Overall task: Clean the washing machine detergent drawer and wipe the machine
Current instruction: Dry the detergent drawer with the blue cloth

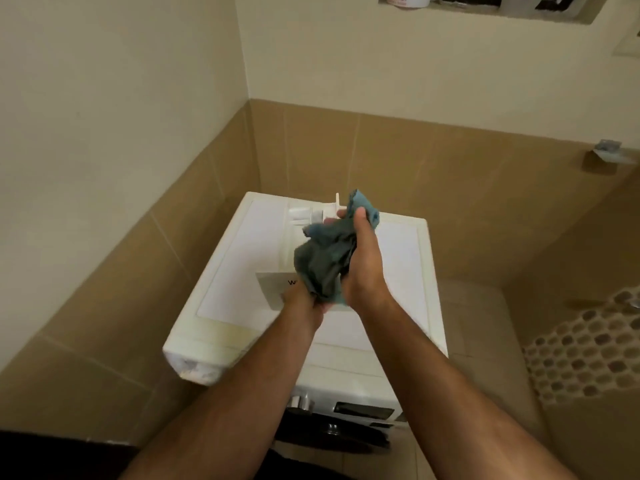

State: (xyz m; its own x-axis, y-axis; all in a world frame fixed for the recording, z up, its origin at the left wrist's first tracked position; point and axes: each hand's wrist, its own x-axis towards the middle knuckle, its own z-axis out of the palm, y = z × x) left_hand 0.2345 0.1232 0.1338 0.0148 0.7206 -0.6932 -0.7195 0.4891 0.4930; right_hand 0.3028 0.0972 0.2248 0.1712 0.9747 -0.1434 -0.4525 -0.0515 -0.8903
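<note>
- The drawer slot (199, 370) gapes at the machine's front-left corner, with pale residue inside; it stands open, I judge, because the drawer is out for cleaning.
- The machine (242, 268) sits tight in a corner of tan tile (145, 258), so its flat white top serves as the only work surface at hand.
- The drawer (313, 216) lies on that top toward the back, a white plastic tray with compartments, partly hidden by the cloth; resting it there keeps it steady and within reach.
- The left hand (311, 303) holds the lower end of the cloth from beneath, fingers curled into the bunched fabric, probably to gather the slack and keep it from trailing.
- The cloth (327, 258), blue-grey and crumpled, hangs between both hands just above the drawer and a printed sheet (273, 284) lying on the top.
- The right hand (363, 258) grips the cloth's upper part, thumb pressed along the fabric and fingertips reaching to the drawer's upright white tab; whether they pinch that tab or only touch it, I cannot tell. This looks like working the cloth into a drawer corner.
- Below, the front panel (360, 408) with its knob has yet to be wiped, by my reading.
- At far right, a mosaic floor (588, 348) suggests a shower beside.
</note>
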